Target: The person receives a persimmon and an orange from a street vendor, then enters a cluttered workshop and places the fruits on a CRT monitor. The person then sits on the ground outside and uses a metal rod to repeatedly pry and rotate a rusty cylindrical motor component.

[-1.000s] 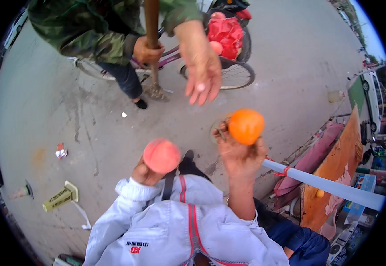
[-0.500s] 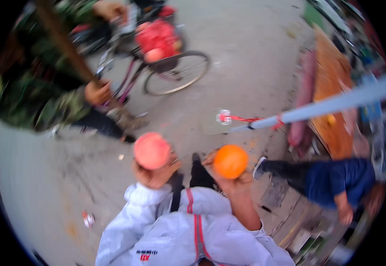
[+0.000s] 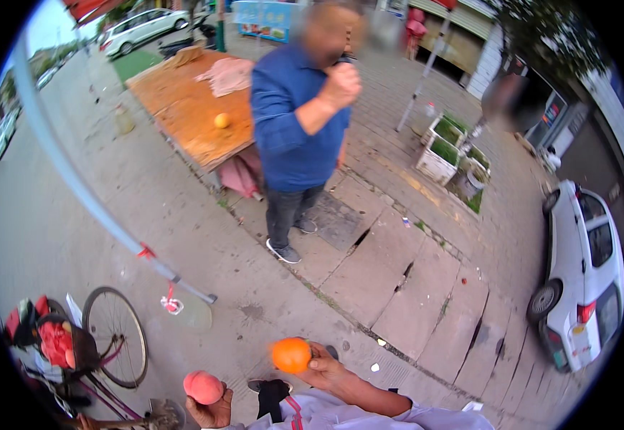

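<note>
My left hand (image 3: 211, 408) is closed round a pink, peach-like fruit (image 3: 203, 385) at the bottom centre. To its right and slightly higher, my right hand (image 3: 330, 374) grips a bright orange round fruit (image 3: 289, 355). The two fruits are apart, both held above the grey pavement. My jacket (image 3: 333, 412) shows pale along the lower edge, below my hands.
A person in blue (image 3: 294, 136) stands ahead, a hand raised by the face, beside an orange board table (image 3: 176, 107) with a yellow fruit (image 3: 221, 120). A pale pole (image 3: 97, 204) slants at left above a bicycle (image 3: 115, 337). Planters (image 3: 437, 165) and a white car (image 3: 581, 276) are right.
My view has swung right and up, bringing the person in blue and table ahead. The person in camouflage has mostly left view; the bicycle moved lower-left. Both fruits remain in my hands.
</note>
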A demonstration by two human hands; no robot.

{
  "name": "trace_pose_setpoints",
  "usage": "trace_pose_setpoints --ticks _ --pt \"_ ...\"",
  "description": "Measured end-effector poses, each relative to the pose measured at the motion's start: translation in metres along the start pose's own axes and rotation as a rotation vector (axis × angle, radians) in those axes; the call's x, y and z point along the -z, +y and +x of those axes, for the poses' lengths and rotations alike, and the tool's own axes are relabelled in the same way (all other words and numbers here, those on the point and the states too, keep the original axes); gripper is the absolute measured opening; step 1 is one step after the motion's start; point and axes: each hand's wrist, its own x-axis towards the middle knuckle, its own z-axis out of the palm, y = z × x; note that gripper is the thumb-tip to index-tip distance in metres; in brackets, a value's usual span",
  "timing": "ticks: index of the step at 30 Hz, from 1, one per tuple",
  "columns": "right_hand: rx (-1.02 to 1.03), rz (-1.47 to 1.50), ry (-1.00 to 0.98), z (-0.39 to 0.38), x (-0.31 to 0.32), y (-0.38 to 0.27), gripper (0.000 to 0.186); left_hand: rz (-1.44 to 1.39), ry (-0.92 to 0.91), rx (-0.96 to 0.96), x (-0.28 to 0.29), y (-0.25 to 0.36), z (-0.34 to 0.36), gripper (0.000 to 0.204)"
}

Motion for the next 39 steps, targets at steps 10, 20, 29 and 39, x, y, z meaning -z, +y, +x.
trace_pose_setpoints --ticks 10,20,29,39 --pt "0.529 0.012 0.201 -0.202 0.105 -0.228 0.070 0.088 -0.349 0.384 -0.183 -0.238 0.043 0.072" --pt "1.007 0.109 0.398 -0.350 0.194 -0.423 0.067 0.326 -0.382 0.736 -0.336 -0.501 0.053 0.067" --pt "1.294 0.220 0.583 -0.424 0.282 -0.584 0.065 0.505 -0.510 0.962 -0.499 -0.780 0.115 0.063" --pt "1.721 0.306 0.690 -0.536 0.367 -0.744 0.065 0.572 -1.063 1.402 -0.752 -1.131 0.034 0.057"
